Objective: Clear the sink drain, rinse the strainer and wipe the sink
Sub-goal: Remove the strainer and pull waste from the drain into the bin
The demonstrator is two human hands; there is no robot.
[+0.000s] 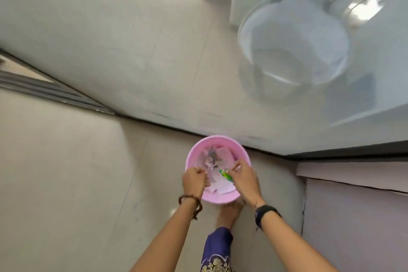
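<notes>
A pink round bin (242, 154) stands on the floor below me, holding white paper scraps and grey debris. My left hand (194, 180) is curled into a fist over the bin's left rim; whether it grips the rim or something small is hidden. Over the bin's right side, my right hand (246, 180) pinches a green and yellow wrapper (226, 176) with thumb and fingertips. The round white sink basin (293, 51) with its chrome tap (362, 10) is blurred at the upper right, far from both hands. No strainer can be made out.
The grey counter (375, 130) around the sink has a dark front edge, with a pale cabinet front (353, 216) below it on the right. Beige floor tiles (66, 172) spread to the left. A dark sliding-door track (44, 88) runs at the far left. My foot (228, 212) is just behind the bin.
</notes>
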